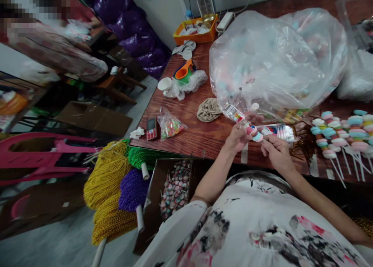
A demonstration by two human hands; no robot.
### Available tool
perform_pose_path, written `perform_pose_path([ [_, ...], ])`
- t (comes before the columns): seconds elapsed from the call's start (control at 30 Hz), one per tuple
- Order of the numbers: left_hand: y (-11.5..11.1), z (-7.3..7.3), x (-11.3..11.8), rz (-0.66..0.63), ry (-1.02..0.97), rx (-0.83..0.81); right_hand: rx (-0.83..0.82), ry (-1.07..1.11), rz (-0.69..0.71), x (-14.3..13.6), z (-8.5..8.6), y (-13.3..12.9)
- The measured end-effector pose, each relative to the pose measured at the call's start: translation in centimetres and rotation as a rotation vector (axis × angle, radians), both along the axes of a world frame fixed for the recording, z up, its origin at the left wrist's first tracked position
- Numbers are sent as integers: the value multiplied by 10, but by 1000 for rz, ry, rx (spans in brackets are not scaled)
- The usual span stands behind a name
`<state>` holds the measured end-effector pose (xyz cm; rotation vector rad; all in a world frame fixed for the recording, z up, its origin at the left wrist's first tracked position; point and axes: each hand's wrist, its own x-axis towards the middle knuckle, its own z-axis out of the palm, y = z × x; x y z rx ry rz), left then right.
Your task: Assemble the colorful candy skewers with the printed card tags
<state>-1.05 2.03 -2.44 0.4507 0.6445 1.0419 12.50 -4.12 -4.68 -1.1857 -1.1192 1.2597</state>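
Close to the table's front edge, my left hand (238, 136) has its fingers wrapped round a skewer of pink, white and blue marshmallow candy (254, 132), partly in clear wrapping. The lower end of that skewer is pinched by my right hand (274, 148). A printed clear packet (279, 132) lies just behind my right hand. Bundles of finished-looking candy skewers (330, 133) with white sticks rest at the right, beside brown-gold twist ties (301, 142). Behind my hands sits a large clear bag (271, 61) of pastel candy.
On the table (201, 138) are a coiled beige cloth (209, 110), a bag of small colourful pieces (171, 126), a calculator (152, 128), a tape dispenser and an orange tray (195, 35). Below stands a carton of wrapped candy (176, 189); cord bundles and another person are left.
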Motion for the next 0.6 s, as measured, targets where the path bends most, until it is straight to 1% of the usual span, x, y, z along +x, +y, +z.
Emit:
perform_pose_path([
  [0.03, 4, 0, -4, -12, -21, 46, -31, 38, 29, 0, 0, 0],
  [0.1, 10, 0, -7, -79, -49, 115, -106, 142, 53, -3, 1, -1],
  [0.13, 10, 0, -6, -100, -41, 119, -132, 181, 50, -5, 1, -1],
  [0.2, 7, -2, 0, -96, -11, 95, -139, 207, 16, -7, 1, -2],
  [0.33, -6, -8, 15, -44, 63, 13, -59, 115, -65, -10, -1, -4],
  [0.47, -14, -11, 23, -40, 91, 2, 14, -42, -155, -14, -1, -7],
  [0.53, -15, -11, 23, -55, 81, 11, 19, -53, -174, -15, 1, -7],
  [0.6, -15, -10, 19, -111, 51, 46, 20, -36, -143, -14, 3, -7],
])
